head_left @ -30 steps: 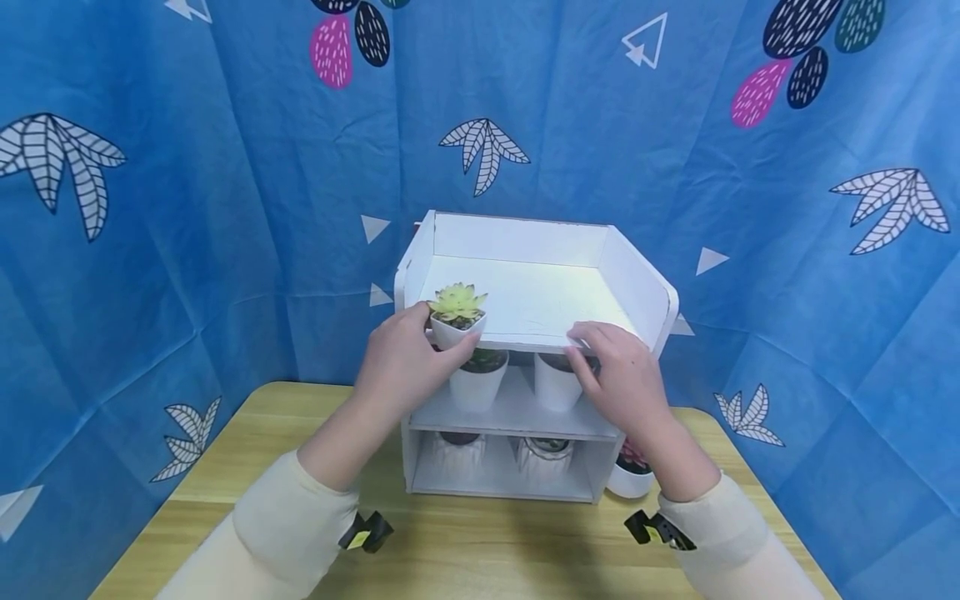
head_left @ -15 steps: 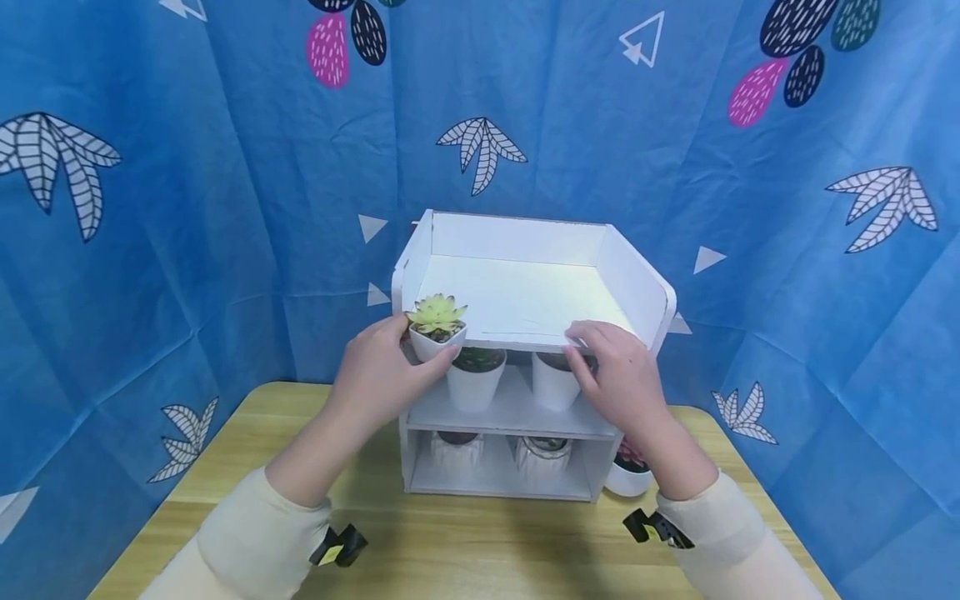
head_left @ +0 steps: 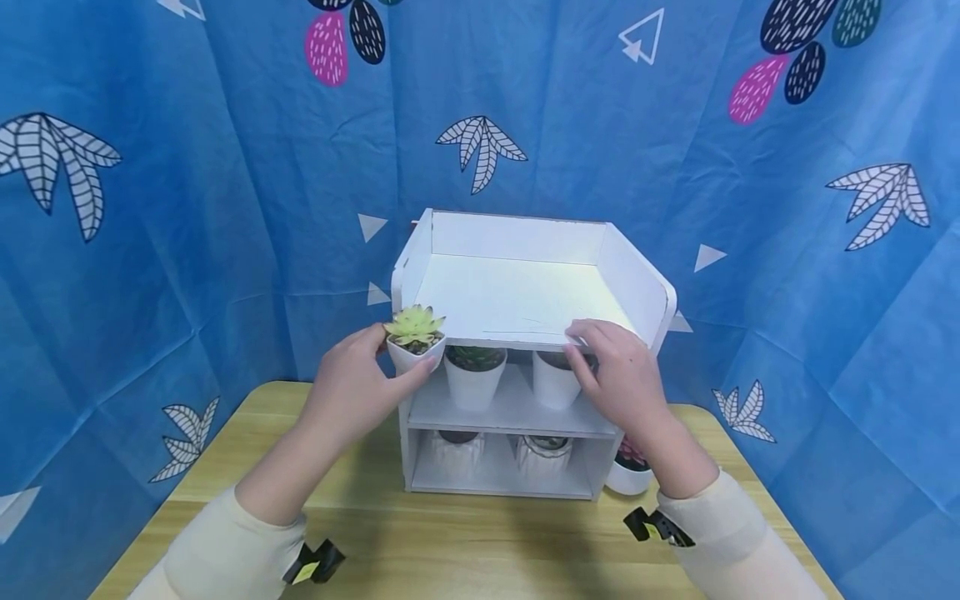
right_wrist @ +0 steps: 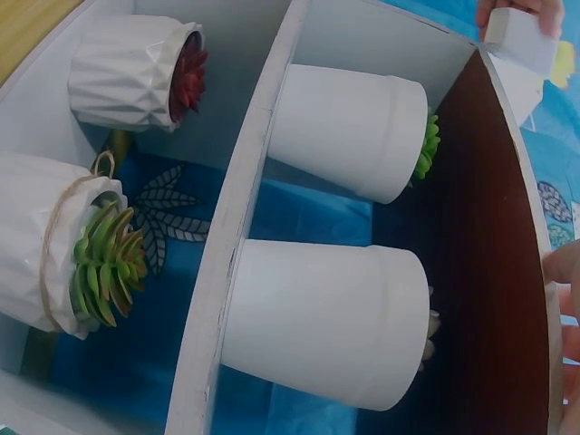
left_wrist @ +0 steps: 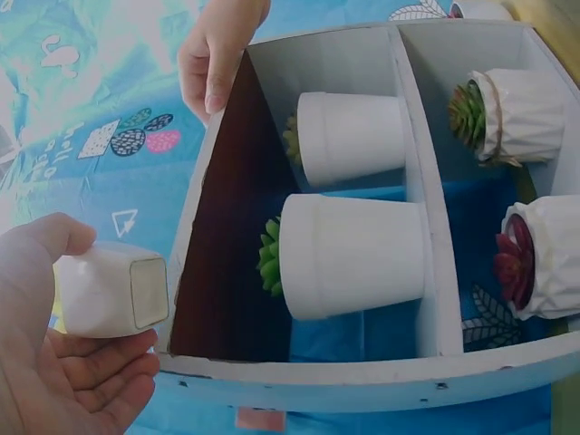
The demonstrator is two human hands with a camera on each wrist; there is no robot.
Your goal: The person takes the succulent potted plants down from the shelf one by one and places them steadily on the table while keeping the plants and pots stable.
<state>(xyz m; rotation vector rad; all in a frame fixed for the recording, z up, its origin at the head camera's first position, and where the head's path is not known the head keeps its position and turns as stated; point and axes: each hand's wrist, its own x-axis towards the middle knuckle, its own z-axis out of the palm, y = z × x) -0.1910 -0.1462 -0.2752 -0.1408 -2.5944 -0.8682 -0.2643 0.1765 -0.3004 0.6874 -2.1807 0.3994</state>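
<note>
My left hand (head_left: 356, 379) holds a small white pot with a yellow-green succulent (head_left: 416, 337), thumb on one side and fingers on the other. The pot is upright at the front left corner of a white display shelf (head_left: 517, 292). From the left wrist view, the pot's squarish base (left_wrist: 149, 293) shows just outside the shelf's top board. My right hand (head_left: 618, 371) grips the front edge of that top board, fingers over it and thumb at its front. In the right wrist view, only part of the right hand's fingers (right_wrist: 566, 267) shows at the board edge.
Two smooth white pots (head_left: 476, 383) with plants stand on the middle tier. Below are two textured white pots, one with a red succulent (left_wrist: 517, 263), one tied with twine (right_wrist: 59, 245). A pink-red succulent in a white bowl (head_left: 630, 477) sits right of the shelf on the wooden table (head_left: 465, 542).
My left hand has drawn the potted succulent left and down, from over the top board's front edge to its left corner. The right hand has stayed at the edge.
</note>
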